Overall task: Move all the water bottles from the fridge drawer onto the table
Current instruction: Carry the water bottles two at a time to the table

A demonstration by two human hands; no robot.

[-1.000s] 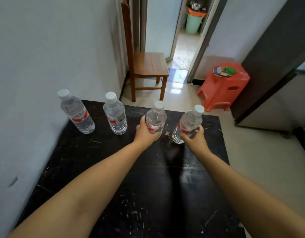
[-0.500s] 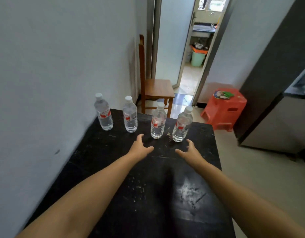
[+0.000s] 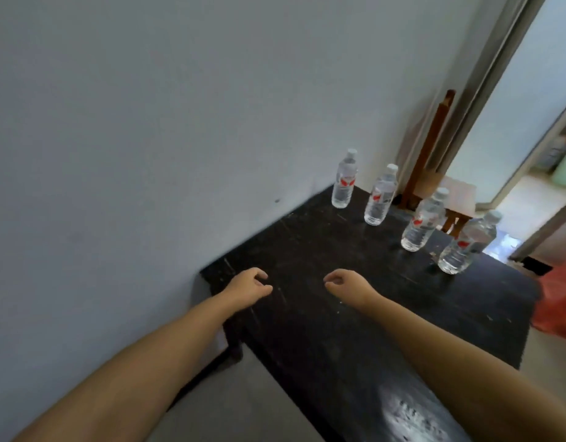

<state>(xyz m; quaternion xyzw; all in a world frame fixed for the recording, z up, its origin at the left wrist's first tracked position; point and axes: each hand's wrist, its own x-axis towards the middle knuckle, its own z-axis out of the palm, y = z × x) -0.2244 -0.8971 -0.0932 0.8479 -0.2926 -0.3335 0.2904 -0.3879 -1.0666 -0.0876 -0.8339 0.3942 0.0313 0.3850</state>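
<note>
Several clear water bottles with white caps and red labels stand upright in a row along the far edge of the black table point(image 3: 339, 314): one by the wall point(image 3: 343, 181), a second point(image 3: 381, 199), a third point(image 3: 423, 223) and the rightmost point(image 3: 466, 245). My left hand point(image 3: 248, 285) hovers over the table's near left corner, fingers loosely curled, holding nothing. My right hand point(image 3: 343, 283) hangs beside it, also loosely curled and empty. Both hands are well short of the bottles. The fridge is out of view.
A white wall point(image 3: 179, 122) runs along the table's left side. A wooden chair point(image 3: 434, 154) stands behind the table by an open doorway point(image 3: 530, 154). A red stool point(image 3: 559, 301) shows blurred at the right edge. Grey floor point(image 3: 243, 403) lies below the table's near edge.
Both hands let go of the two right bottles and drew back toward me. The view has swung left and tilted, so the bottles now sit at the upper right.
</note>
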